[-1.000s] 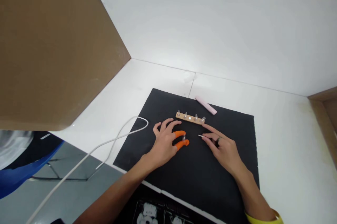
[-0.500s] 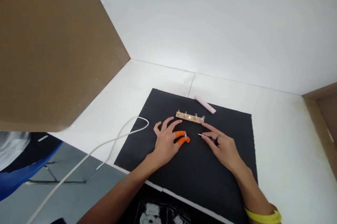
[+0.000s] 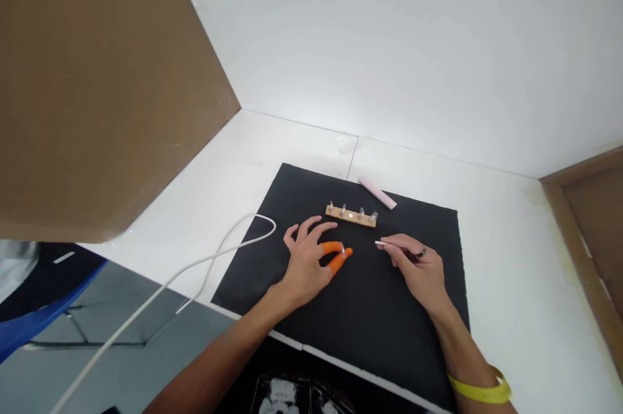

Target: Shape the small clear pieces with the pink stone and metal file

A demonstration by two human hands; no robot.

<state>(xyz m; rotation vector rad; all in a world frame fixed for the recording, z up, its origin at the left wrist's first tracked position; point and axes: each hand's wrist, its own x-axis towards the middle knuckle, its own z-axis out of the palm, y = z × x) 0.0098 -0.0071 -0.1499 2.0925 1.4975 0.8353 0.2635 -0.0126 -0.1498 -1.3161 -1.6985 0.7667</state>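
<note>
My left hand (image 3: 307, 266), with orange finger covers on the thumb and index finger, pinches a small clear, shiny piece (image 3: 342, 249) that looks like a false nail tip. Its other fingers are spread over the black mat. A short, thin white stick (image 3: 381, 243) is held in my right hand (image 3: 419, 274), between thumb and fingers, its tip pointing left toward the clear piece but apart from it. Just beyond both hands lies a tan strip (image 3: 351, 215). Several similar clear pieces stand up on the strip, with a white dot among them.
A pink bar (image 3: 378, 193) lies across the far edge of the black mat (image 3: 389, 336). A white cable (image 3: 195, 263) loops onto the mat's left side. Behind on the white table (image 3: 219, 187) sits a small clear item (image 3: 344, 143). Brown panels stand left and right.
My right hand has drawn back to the right, away from the strip, its index finger now folded in, and it has turned the stick. The left hand keeps its pinch nearly in place.
</note>
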